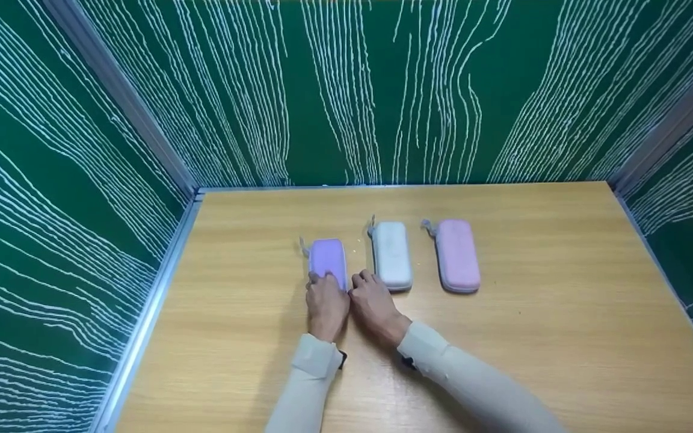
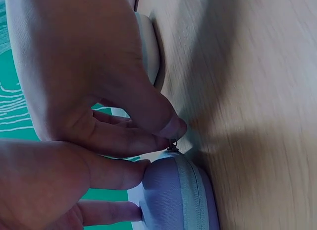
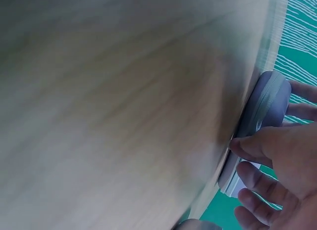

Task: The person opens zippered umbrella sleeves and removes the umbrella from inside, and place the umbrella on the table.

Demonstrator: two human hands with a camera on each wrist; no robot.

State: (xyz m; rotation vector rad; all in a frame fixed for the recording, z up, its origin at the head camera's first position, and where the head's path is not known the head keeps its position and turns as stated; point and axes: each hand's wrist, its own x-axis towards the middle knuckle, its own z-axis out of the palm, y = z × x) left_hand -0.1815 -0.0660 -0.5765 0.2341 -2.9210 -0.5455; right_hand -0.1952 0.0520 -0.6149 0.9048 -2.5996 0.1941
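Note:
A purple zippered case (image 1: 327, 255) lies on the wooden table, its near end covered by my left hand (image 1: 327, 307) in the head view. That hand holds the case at this end; in the left wrist view its fingertips meet the purple shell beside the zip (image 2: 192, 190). My right hand (image 1: 375, 305) comes in from the right to the near right corner. Between its thumb and finger it pinches the small metal zipper pull (image 2: 173, 143). In the right wrist view, the right thumb (image 3: 252, 144) overlaps the side of the case.
Right of the purple case lie a white case (image 1: 392, 252), close to my right hand, and a pink case (image 1: 459, 255), each with a strap at its far end. Green walls (image 1: 334, 120) with white lines enclose the wooden table (image 1: 563, 288) at the back and sides.

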